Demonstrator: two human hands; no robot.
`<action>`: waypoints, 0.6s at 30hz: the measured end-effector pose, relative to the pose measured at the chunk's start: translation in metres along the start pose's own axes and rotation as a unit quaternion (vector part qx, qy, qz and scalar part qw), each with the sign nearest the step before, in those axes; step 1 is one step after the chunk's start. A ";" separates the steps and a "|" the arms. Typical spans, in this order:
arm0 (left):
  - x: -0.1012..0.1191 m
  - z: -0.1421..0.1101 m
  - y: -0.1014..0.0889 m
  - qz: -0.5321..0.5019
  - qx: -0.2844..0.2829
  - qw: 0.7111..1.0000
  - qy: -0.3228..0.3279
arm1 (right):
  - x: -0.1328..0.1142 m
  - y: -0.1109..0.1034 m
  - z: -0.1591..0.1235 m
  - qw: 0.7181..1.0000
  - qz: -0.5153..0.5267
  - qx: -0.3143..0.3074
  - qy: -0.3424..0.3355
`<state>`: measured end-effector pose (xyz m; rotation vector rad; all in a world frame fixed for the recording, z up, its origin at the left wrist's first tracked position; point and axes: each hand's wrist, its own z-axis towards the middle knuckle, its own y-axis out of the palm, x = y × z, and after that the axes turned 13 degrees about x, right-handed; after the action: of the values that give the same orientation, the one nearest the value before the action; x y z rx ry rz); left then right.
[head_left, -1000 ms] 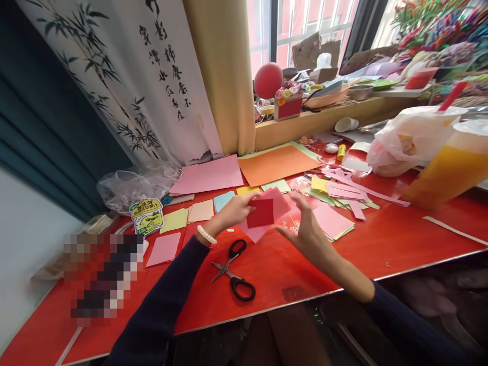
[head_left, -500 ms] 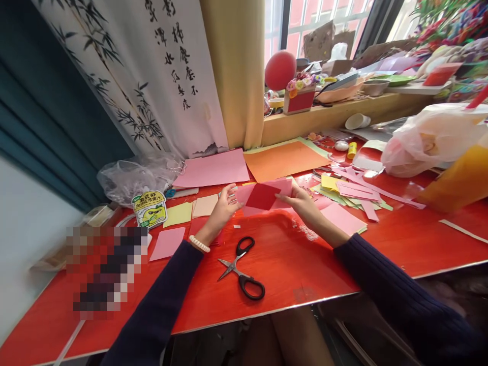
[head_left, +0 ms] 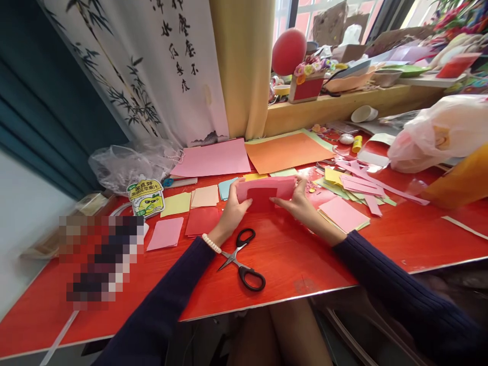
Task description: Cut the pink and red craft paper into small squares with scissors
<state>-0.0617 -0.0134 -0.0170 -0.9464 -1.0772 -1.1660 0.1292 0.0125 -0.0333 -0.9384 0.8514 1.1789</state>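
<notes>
Between my two hands, just above the red table, is a pink sheet of paper (head_left: 285, 187) with a smaller dark red paper square (head_left: 263, 200) against its near side. My left hand (head_left: 233, 206) closes on the left edge, thumb in front and fingers behind. At the right edge my right hand (head_left: 299, 201) grips the same papers with the thumb over the red square. Below my left wrist lies a pair of black-handled scissors (head_left: 241, 258), blades spread. Red paper squares (head_left: 202, 221) rest to the left of my left hand.
Pink (head_left: 211, 158) and orange (head_left: 287, 152) large sheets lie at the back. Small stacks of coloured squares sit left, beside a lemon-printed packet (head_left: 148, 199). On the right are pink squares (head_left: 344, 212), paper strips (head_left: 360, 185) and a plastic bag (head_left: 423, 134). The table's front edge (head_left: 282, 304) is close.
My right hand has come in from being open and apart to grip the papers' right edge. The papers have been turned until level between both hands. The view has shifted slightly.
</notes>
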 end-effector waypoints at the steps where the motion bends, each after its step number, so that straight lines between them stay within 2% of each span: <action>1: -0.001 0.000 0.000 -0.002 0.002 1.000 -0.011 | 0.000 0.000 -0.001 1.000 0.003 -0.008 0.000; 9: -0.001 -0.004 0.000 0.008 0.010 0.999 -0.042 | -0.009 0.002 -0.005 0.998 -0.029 -0.045 0.025; 14: 0.005 -0.005 0.001 -0.002 0.007 0.999 -0.046 | -0.007 0.004 -0.007 0.999 -0.043 0.005 -0.004; 18: 0.006 -0.005 0.000 -0.013 0.000 0.999 -0.044 | -0.002 0.004 -0.006 1.000 -0.023 0.008 0.006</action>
<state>-0.0601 -0.0195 -0.0123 -0.9945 -1.1639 -1.1541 0.1251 0.0067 -0.0346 -0.9470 0.8438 1.1271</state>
